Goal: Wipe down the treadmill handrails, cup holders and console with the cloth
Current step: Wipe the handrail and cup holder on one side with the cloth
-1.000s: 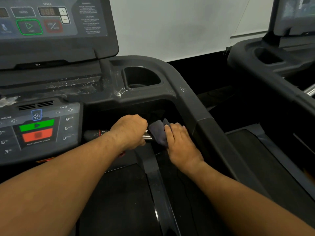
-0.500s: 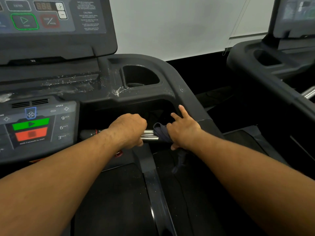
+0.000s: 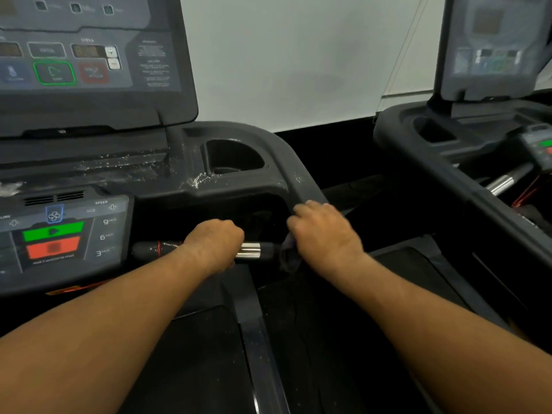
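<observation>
Pale wall (image 3: 298, 55) behind, second treadmill (image 3: 478, 150) off to the right, dark belt (image 3: 194, 369) below. Console (image 3: 74, 61) upper left, lower panel (image 3: 59, 234) with green and red pads beneath it, cup holder (image 3: 236, 158) between console and side rail (image 3: 301, 177). White specks or droplets on the tray left of the cup holder, seemingly not yet wiped.

Risks, as judged from here:
- Brushing the green pad or speed keys when wiping the panel, with feet perhaps on the belt; caused by the cloth dragging over live buttons.
- Dropping the cloth (image 3: 288, 255) onto the belt; only a small bunch of it visible under the right hand, most of it hidden, grip hard to confirm.
- Smearing the tray residue instead of lifting it, if worked with an already soiled fold.
- Missing the stretch of bar (image 3: 251, 251) under the left hand.

Left hand (image 3: 215, 246): forearm straight in from lower left, fingers curled fully closed over the bar, knuckles up, covering its middle; chrome sleeve exposed just right of the fist.

Right hand (image 3: 325, 234): forearm in from lower right, wrist level, fingers folded down where the bar's end meets the rail, dark cloth bunched beneath and hanging a little below. Blurred; exact finger spread not clear.
</observation>
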### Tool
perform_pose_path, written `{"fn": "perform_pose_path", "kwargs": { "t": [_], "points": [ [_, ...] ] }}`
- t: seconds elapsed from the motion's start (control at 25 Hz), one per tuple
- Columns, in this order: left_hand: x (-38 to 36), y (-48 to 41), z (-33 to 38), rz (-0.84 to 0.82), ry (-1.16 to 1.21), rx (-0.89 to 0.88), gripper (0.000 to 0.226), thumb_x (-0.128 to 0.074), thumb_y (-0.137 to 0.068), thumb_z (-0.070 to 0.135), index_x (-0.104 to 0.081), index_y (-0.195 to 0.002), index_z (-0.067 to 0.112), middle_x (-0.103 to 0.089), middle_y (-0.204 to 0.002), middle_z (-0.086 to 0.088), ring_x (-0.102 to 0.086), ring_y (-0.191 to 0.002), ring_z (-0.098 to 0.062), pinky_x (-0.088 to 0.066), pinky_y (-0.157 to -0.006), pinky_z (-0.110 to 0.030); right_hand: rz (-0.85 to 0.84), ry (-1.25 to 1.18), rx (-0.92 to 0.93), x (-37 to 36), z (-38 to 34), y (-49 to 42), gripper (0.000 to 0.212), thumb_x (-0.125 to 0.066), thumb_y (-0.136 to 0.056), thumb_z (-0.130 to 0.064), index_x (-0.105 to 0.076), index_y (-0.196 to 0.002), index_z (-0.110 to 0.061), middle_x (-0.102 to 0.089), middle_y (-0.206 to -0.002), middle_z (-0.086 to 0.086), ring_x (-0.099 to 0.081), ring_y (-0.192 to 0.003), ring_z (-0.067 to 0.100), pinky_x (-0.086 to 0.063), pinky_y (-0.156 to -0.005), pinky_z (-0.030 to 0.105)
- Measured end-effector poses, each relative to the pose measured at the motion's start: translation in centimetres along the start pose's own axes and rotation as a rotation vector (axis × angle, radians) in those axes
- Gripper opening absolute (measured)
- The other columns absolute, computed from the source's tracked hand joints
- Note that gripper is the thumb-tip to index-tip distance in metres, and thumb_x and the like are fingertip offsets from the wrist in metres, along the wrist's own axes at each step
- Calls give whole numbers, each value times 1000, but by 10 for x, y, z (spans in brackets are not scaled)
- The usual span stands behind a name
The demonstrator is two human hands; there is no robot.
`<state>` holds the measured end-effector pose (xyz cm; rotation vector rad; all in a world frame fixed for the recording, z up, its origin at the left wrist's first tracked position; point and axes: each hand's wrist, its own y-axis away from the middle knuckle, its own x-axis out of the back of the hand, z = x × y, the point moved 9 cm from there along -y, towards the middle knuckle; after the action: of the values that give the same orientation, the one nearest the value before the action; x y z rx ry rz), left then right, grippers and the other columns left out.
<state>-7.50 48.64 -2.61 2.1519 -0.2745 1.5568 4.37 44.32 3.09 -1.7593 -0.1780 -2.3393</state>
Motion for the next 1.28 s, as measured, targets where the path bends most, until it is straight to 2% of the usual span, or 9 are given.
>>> {"fn": "perform_pose_path", "kwargs": {
  "t": [0.12, 0.28, 0.4, 0.56, 0.76, 0.92, 1.04, 1.16, 1.28],
  "points": [
    [3, 3, 8, -25, -29, -3, 21, -67, -86, 19, -66, -106, 16, -66, -104, -2, -66, -94, -23, -48, -68, -30, 49, -143, -233, 19, 67, 3, 32, -41, -98, -20, -55, -127, -17, -48, -134, 7, -54, -114, 32, -47, -86, 42],
    [4, 1, 16, -57, -85, 0, 18, -64, -87, 13, -66, -105, 14, -66, -102, -3, -65, -91, -22, -46, -66, -29, -217, -373, -348, -47, 76, 30, 49, -47, -98, -30, -37, -144, -20, -40, -146, 7, -49, -124, 32, -44, -97, 45],
    [5, -2, 14, -79, -97, 8, 16, -65, -88, 14, -64, -104, 14, -62, -93, -2, -62, -82, -19, -44, -63, -28, -222, -376, -324, -65, 62, 33, 68, -35, -98, -52, -13, -154, -20, -15, -159, 9, -31, -139, 29, -33, -111, 46],
    [6, -4, 12, -66, -56, 48, 16, -65, -88, 14, -63, -104, 15, -55, -84, 1, -54, -72, -15, -44, -62, -27, -244, -344, -381, -73, 68, 2, 74, -25, -96, -62, 2, -154, -24, -4, -161, 13, -34, -137, 37, -38, -102, 50],
    [7, -2, 8, -54, -27, 97, 15, -67, -87, 17, -61, -101, 18, -47, -74, 4, -50, -67, -12, -43, -61, -26, -162, -463, -443, -68, 77, -42, 61, -29, -101, -48, -10, -154, -24, -31, -152, 13, -48, -124, 38, -44, -92, 47],
    [9, -1, 10, -60, -23, 99, 17, -69, -85, 17, -61, -99, 18, -45, -70, 5, -51, -66, -12, -43, -61, -26, -93, -483, -310, -54, 80, 1, 44, -44, -97, -35, -40, -141, -30, -45, -141, 6, -55, -113, 31, -47, -89, 43],
    [11, -2, 11, -75, -25, 96, 20, -72, -82, 18, -62, -99, 18, -46, -71, 5, -54, -69, -13, -46, -61, -26, -40, -501, -228, -42, 70, 45, 38, -53, -94, -34, -50, -132, -29, -41, -137, -4, -53, -111, 21, -47, -90, 36],
    [12, 1, 12, -78, -28, 97, 21, -72, -83, 20, -62, -101, 18, -45, -70, 5, -54, -70, -13, -45, -61, -26, -22, -446, -204, -40, 67, 43, 44, -54, -93, -41, -44, -135, -30, -35, -137, 0, -42, -116, 21, -45, -93, 34],
    [11, 2, 12, -74, -17, 92, 19, -70, -85, 20, -62, -102, 17, -45, -70, 5, -54, -71, -13, -45, -63, -25, 21, -281, -91, -32, 55, 31, 44, -54, -92, -43, -46, -132, -28, -38, -134, 4, -42, -112, 22, -46, -90, 33]
  ]
}}
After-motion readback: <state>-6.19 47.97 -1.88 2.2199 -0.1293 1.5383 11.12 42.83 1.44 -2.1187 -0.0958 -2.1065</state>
